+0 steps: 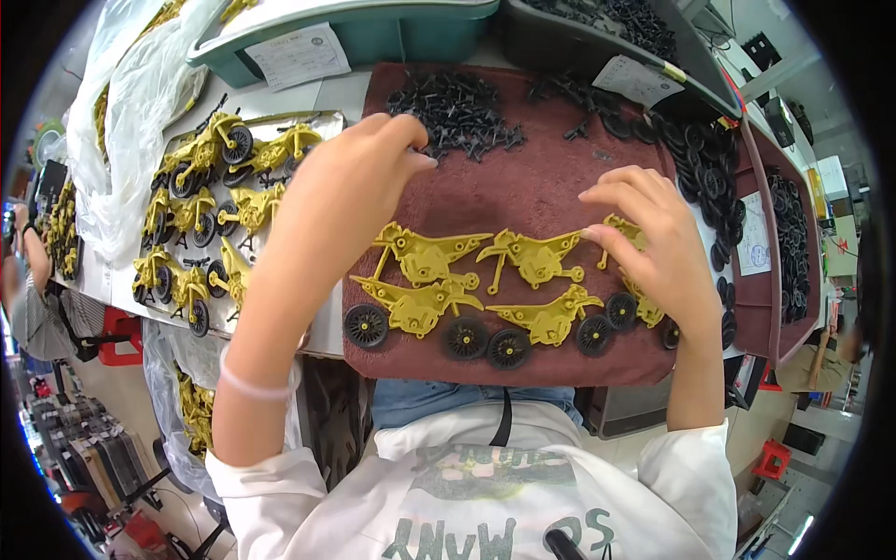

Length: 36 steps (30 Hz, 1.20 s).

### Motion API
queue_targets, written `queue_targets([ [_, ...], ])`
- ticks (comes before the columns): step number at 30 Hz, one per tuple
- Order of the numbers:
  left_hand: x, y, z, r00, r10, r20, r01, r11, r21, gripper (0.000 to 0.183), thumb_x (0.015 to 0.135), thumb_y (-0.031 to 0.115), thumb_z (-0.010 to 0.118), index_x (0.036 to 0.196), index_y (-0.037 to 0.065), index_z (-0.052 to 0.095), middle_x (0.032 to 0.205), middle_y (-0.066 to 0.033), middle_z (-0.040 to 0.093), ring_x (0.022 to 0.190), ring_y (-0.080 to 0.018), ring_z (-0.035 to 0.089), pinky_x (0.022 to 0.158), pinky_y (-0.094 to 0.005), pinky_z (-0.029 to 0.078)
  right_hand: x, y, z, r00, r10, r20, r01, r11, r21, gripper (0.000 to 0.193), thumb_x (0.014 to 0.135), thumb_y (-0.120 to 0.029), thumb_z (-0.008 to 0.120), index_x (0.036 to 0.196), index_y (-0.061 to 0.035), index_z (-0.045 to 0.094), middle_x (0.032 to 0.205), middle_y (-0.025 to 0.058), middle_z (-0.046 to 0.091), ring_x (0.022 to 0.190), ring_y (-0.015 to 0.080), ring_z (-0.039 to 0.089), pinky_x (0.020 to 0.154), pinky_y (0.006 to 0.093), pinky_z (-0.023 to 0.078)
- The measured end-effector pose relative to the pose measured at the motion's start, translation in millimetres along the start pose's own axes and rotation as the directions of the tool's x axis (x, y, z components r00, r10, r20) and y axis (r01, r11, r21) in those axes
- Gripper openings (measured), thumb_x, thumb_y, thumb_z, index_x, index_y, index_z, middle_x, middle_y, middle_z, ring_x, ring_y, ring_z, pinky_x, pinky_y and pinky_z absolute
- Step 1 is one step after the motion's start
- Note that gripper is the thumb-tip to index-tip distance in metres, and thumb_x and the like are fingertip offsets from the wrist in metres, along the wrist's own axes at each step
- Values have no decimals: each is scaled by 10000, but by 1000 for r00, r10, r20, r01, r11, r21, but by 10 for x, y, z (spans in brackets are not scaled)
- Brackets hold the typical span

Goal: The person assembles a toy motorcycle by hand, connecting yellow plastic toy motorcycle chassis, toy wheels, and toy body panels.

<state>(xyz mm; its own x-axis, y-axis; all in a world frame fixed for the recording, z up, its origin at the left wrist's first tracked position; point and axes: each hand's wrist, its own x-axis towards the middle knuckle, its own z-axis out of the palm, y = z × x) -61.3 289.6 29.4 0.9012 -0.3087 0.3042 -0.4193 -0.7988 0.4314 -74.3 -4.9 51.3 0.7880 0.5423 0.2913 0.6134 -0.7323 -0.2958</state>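
My left hand (pixel 359 177) is at the left edge of a pile of small black plastic parts (pixel 467 112) on a maroon cloth (pixel 523 191). Its thumb and forefinger are bent toward each other; what they hold, if anything, is hidden. My right hand (pixel 653 229) hovers over yellow toy motorcycle body pieces at the cloth's right, thumb and fingers apart, with nothing between them. More such pieces lie in two rows: an upper left one (pixel 425 254), an upper middle one (pixel 539 259), and lower ones (pixel 551 317). Black spoked wheels (pixel 466 338) lie along the lower row.
At left a tray holds several yellow toy motorcycles (pixel 191 210) with wheels, beside clear plastic sheeting (pixel 121 177). A green bin (pixel 392 47) and a dark bin of black parts (pixel 597 56) stand behind. Loose black wheels (pixel 709 168) line the right side, next to a maroon crate (pixel 761 308).
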Motion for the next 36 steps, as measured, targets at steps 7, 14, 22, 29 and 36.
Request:
queue_targets([
  [7, 278, -25, 238, 973, -124, 194, 81, 973, 218, 341, 818, 294, 734, 911, 8, 572, 909, -161, 648, 862, -367, 619, 753, -444, 490, 274, 475, -144, 998, 56, 10, -56, 991, 121, 201, 811, -159, 685, 960, -29, 651, 944, 90, 642, 938, 297, 604, 853, 375, 461],
  [14, 368, -144, 212, 968, -105, 227, 68, 983, 168, 134, 827, 96, 603, 838, -36, 615, 804, -228, 648, 815, -410, 634, 759, -493, 492, 664, 782, 219, 992, -113, 60, 116, 992, -53, 126, 817, -93, 674, 934, -56, 645, 961, 76, 616, 1014, 284, 592, 852, 394, 484],
  [22, 12, 117, -97, 992, -125, 11, 126, 984, -124, 133, 901, 75, 580, 1005, 22, 515, 742, -164, 653, 684, -305, 668, 619, -393, 512, 753, 727, 163, 975, -14, 221, 31, 997, -73, 177, 765, -56, 711, 865, -45, 566, 875, 87, 583, 958, 296, 579, 810, 403, 469],
  [29, -1025, 381, -193, 878, -474, 71, 381, 601, -702, 87, 956, -6, 567, 1041, -27, 574, 830, -103, 719, 723, -143, 710, 652, -243, 562, 375, 25, -4, 989, 56, 138, -115, 876, 469, 209, 817, 35, 632, 1019, -13, 612, 793, 40, 581, 709, 98, 548, 647, 248, 438],
  [36, -1406, 585, 9, 852, -523, 13, 321, 502, -803, 89, 977, 18, 562, 1029, -53, 573, 845, -155, 713, 740, -182, 713, 647, -267, 585, 50, -379, 139, 883, -61, 466, -426, 314, 849, 437, 712, 128, 685, 1117, -38, 690, 950, 66, 695, 819, 122, 638, 748, 265, 509],
])
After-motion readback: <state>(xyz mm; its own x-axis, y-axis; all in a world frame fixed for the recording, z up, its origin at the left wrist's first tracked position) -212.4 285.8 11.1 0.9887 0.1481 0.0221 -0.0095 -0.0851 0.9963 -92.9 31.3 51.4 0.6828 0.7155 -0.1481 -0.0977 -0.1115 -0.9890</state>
